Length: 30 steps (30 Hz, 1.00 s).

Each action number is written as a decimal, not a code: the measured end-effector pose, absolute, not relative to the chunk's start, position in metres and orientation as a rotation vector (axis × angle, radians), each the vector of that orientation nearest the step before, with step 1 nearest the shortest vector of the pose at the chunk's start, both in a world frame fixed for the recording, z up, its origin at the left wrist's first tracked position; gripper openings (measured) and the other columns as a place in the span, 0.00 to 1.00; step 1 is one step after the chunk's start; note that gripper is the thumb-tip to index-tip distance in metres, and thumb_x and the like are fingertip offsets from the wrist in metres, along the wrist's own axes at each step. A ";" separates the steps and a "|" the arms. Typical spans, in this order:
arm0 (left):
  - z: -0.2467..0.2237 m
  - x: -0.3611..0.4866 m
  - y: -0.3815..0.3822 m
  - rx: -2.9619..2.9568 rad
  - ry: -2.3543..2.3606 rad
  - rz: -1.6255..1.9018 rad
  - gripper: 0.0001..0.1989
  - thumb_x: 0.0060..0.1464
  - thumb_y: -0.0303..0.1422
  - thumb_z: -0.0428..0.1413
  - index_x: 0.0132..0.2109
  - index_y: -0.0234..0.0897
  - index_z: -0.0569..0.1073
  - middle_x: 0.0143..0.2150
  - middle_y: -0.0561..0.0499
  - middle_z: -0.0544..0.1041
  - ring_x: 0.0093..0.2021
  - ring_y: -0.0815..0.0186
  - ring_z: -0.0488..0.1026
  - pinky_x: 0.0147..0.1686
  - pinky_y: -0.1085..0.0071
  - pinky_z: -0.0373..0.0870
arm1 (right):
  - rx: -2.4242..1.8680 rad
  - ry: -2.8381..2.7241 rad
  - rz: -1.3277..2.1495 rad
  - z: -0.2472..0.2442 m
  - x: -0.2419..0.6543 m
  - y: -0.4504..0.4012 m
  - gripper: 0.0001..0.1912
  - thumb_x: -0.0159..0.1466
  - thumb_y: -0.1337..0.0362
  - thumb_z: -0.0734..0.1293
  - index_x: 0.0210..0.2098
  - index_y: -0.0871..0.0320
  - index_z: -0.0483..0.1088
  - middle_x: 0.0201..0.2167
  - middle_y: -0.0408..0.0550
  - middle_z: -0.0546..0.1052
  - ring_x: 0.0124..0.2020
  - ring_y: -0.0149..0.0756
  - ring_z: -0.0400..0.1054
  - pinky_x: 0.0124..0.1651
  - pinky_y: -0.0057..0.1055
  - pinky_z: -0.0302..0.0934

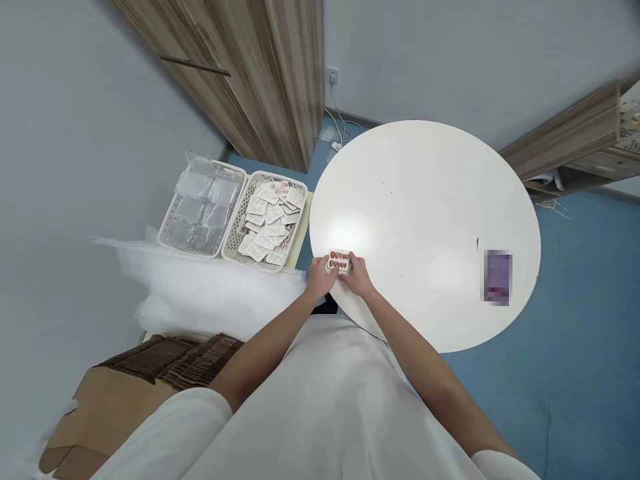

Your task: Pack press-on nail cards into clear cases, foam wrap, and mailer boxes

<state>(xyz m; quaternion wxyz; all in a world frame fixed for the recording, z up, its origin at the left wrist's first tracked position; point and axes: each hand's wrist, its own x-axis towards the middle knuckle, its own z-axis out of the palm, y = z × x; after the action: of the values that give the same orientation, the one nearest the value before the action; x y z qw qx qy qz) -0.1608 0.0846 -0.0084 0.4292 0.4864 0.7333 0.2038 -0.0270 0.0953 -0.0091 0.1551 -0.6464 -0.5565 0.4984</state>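
Between my hands, at the left front edge of the round white table (425, 200), is a small white card (339, 261) bearing two rows of shiny brown-red oval pieces. My left hand (321, 276) grips its left side, with the thumb at the lower edge. At the card's right side, my right hand (357, 275) holds on with its fingers closed around the edge. The card faces up toward me.
Left of the table, a white basket (227, 248) holds many printed cards; another basket (163, 233) holds clear plastic boxes. White wrapping sheet (200, 293) lies before them. A cardboard box (105, 407) sits lower left. A blurred purple item (498, 277) lies at the table's right.
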 end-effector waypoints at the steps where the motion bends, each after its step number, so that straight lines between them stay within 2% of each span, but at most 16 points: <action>1: -0.009 -0.161 0.084 1.237 1.834 0.484 0.25 0.47 0.36 0.54 0.54 0.35 0.64 0.48 0.42 0.63 0.52 0.58 0.62 0.52 0.63 0.58 | -1.851 -1.594 1.432 -0.010 -0.027 0.096 0.41 0.47 0.64 0.67 0.58 0.56 0.48 0.46 0.53 0.60 0.49 0.43 0.56 0.51 0.41 0.56; 7: -0.004 -0.162 0.079 1.317 1.788 0.446 0.30 0.48 0.34 0.52 0.58 0.34 0.57 0.52 0.41 0.61 0.56 0.57 0.57 0.56 0.62 0.53 | -1.813 -1.428 1.462 -0.009 -0.027 0.081 0.45 0.48 0.64 0.67 0.61 0.54 0.42 0.50 0.53 0.58 0.48 0.41 0.57 0.49 0.41 0.58; 15: -0.001 -0.164 0.083 1.341 1.738 0.512 0.30 0.46 0.28 0.51 0.59 0.37 0.55 0.57 0.44 0.60 0.59 0.58 0.54 0.57 0.61 0.52 | -1.643 -1.193 1.588 0.000 -0.039 0.073 0.41 0.49 0.63 0.67 0.59 0.48 0.46 0.57 0.50 0.56 0.53 0.39 0.56 0.53 0.41 0.55; 30: -0.004 -0.176 0.114 1.317 1.751 0.601 0.28 0.47 0.28 0.50 0.58 0.35 0.57 0.55 0.44 0.62 0.57 0.57 0.57 0.56 0.61 0.55 | -1.614 -1.255 1.590 -0.004 -0.044 0.104 0.44 0.50 0.63 0.68 0.60 0.47 0.42 0.58 0.51 0.56 0.55 0.40 0.55 0.53 0.42 0.54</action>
<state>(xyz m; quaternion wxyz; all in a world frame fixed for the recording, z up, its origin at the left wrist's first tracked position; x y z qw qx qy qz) -0.1761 0.1136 -0.0037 0.4212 0.5259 0.6989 0.2399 -0.0444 0.1038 -0.0042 0.2723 -0.5996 -0.4662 0.5907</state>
